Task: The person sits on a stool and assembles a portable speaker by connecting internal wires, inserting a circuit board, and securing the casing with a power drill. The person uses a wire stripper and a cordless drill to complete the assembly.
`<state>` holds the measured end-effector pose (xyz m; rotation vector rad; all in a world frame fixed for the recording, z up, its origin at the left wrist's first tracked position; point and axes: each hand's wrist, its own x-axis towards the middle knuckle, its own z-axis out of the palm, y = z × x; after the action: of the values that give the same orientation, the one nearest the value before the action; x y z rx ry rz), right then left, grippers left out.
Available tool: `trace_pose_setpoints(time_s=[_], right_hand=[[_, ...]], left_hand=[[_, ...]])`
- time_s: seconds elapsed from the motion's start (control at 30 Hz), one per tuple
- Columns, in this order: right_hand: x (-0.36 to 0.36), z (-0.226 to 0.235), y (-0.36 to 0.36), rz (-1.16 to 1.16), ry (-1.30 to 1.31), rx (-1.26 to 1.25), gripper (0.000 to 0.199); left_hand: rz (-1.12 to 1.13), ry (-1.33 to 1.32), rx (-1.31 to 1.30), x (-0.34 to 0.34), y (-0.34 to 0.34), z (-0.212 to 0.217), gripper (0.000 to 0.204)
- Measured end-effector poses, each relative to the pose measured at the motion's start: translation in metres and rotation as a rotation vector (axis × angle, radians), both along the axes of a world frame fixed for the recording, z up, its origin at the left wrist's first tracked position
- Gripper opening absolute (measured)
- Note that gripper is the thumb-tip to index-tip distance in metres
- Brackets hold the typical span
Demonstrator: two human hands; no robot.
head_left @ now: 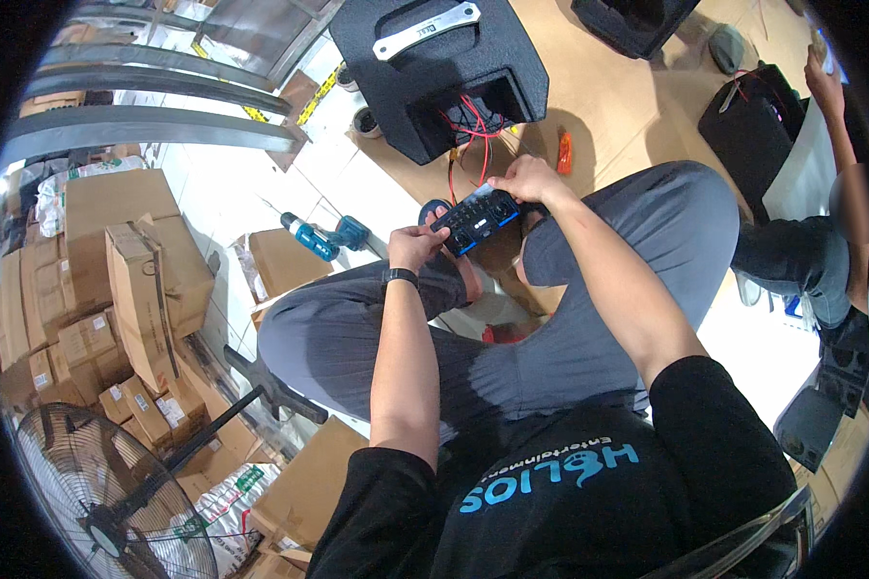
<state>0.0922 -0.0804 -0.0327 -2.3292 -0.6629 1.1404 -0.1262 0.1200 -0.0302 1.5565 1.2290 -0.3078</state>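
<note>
Between my two hands is a dark control panel point(475, 220) with small knobs or sockets and blue along its lower edge. My left hand point(417, 247) grips its left end, fingers closed. At its upper right end, my right hand point(531, 181) pinches the corner. Red and black wires point(480, 130) hang near the panel from an opening in a black speaker cabinet point(434, 82), which has a silver handle point(427, 32) on top. I cannot make out whether the wires join the panel. An orange-red tool or handle point(564, 152) lies to the right of the cabinet.
A teal cordless drill point(311, 237) lies on the tiles at left. Cardboard boxes point(116, 251) are stacked beyond it, with a black fan point(97, 511) at lower left. More black cabinets point(751, 130) stand at right, beside another person point(801, 261). Metal rails point(154, 130) cross the upper left.
</note>
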Motion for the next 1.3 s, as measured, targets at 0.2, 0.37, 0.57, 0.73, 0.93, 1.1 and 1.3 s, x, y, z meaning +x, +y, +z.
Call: trace_pose_setpoints(time_s=[0.2, 0.37, 0.57, 0.73, 0.93, 1.1, 1.3], right_hand=[[0.003, -0.003, -0.009, -0.17, 0.267, 0.068, 0.036], [0.001, -0.002, -0.01, -0.265, 0.323, 0.051, 0.03], [0.0, -0.002, -0.006, -0.349, 0.351, 0.061, 0.034], [-0.006, -0.007, -0.007, -0.422, 0.429, 0.083, 0.03], [-0.014, -0.015, -0.012, -0.515, 0.54, 0.01, 0.025], [-0.015, -0.017, -0.02, -0.371, 0.677, -0.075, 0.034], [-0.005, -0.032, -0.034, -0.453, 0.722, -0.131, 0.03]], left_hand=[[0.155, -0.001, -0.133, -0.005, -0.005, -0.004, 0.04], [0.158, -0.04, 0.099, -0.01, -0.023, -0.012, 0.033], [0.121, 0.032, 0.413, -0.001, -0.049, -0.012, 0.048], [-0.058, -0.091, 0.413, 0.008, -0.053, -0.002, 0.084], [-0.254, 0.048, 0.492, 0.016, -0.06, 0.022, 0.1], [-0.492, 0.14, 0.698, 0.012, -0.077, 0.03, 0.151], [-0.496, 0.159, 0.955, 0.004, -0.101, -0.003, 0.094]])
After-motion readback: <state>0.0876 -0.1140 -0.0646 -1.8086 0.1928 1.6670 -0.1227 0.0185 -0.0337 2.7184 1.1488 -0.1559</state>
